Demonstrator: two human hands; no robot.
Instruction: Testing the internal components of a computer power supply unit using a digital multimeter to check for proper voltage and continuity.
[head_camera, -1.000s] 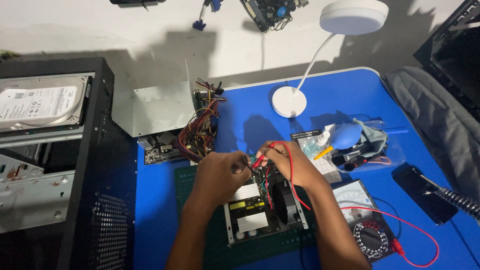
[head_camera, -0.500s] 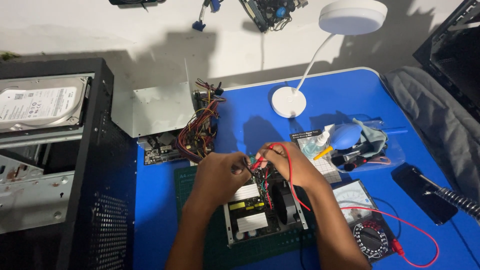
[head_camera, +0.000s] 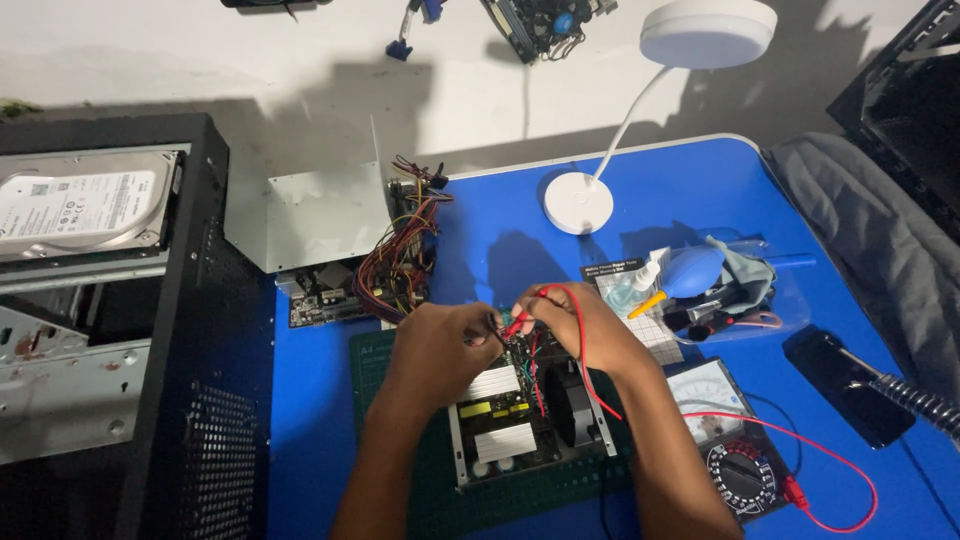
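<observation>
An opened power supply (head_camera: 520, 420) with bare circuit parts and a black fan lies on a green cutting mat (head_camera: 520, 500) on the blue table (head_camera: 700, 190). My left hand (head_camera: 440, 350) and my right hand (head_camera: 575, 325) meet over its far edge, fingertips close together. My right hand pinches a red probe (head_camera: 520, 322), whose red lead (head_camera: 800, 450) loops back to an analog multimeter (head_camera: 735, 455) at the right. My left hand seems to pinch a small probe or wire at the same spot; which one is unclear.
A black computer case (head_camera: 110, 330) with a hard drive (head_camera: 85, 205) on top stands at the left. Behind the mat lie a metal cover (head_camera: 305, 215) and a wire bundle (head_camera: 400, 260). A white desk lamp (head_camera: 610, 160), a tool pouch (head_camera: 720, 285) and a soldering iron (head_camera: 905, 395) sit at right.
Both hands stay over the far edge of the power supply, with only slight fingertip shifts. Nothing else has moved.
</observation>
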